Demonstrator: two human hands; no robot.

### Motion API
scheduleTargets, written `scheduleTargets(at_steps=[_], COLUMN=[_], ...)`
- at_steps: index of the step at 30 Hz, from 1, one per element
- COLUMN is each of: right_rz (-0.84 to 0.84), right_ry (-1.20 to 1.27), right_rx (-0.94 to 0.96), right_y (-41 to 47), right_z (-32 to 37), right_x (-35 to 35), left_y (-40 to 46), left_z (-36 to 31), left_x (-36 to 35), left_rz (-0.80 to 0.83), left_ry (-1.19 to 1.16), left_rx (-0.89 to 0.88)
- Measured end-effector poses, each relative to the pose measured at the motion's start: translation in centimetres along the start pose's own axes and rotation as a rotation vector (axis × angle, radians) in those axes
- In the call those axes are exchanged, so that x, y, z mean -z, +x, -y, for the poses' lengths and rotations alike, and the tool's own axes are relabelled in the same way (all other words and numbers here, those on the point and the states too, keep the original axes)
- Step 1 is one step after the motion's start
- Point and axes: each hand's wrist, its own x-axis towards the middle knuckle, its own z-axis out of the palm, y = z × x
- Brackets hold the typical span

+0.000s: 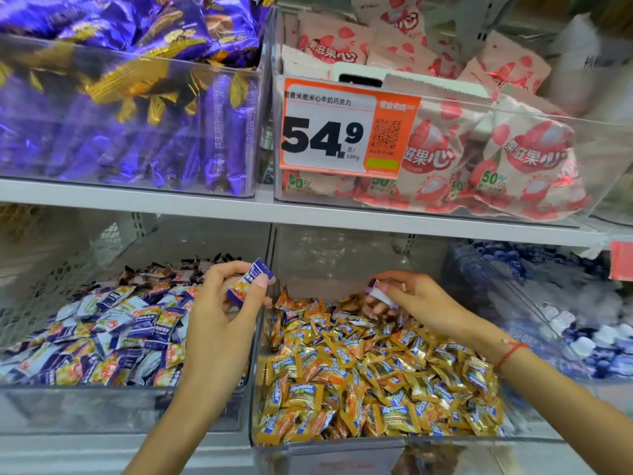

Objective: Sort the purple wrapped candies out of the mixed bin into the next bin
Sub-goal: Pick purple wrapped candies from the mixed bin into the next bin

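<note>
Left hand (227, 303) pinches a purple candy (251, 281) at twelve o'clock, right hand (407, 299) pinches another (378, 292) over the gold bin (260, 337) — loose fingertip grips could drop either back in!

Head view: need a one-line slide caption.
Left hand holds a purple wrapped candy above the bin divider; right hand pinches another purple-white candy over the clear bin of gold-wrapped candies.

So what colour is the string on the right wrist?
Red string, seen in the head view.
</note>
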Motion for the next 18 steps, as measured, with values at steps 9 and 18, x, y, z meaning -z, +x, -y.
scheduleTargets(at_steps=[9,18], right_rz=[0.231,0.195], right_ry=[-0.737,-0.933], right_rx=[0.058,0.016], right_y=[1.5,1.0], right_z=[1.5,1.0], right_x=[-1.8,-1.1], left_y=[0.0,-0.3], left_z=[0.0,0.0], left_x=[-0.3,0.5], left_rz=[-0.013,0.036], left_ry=[0.009,0.018], left_rx=[-0.001,0.009])
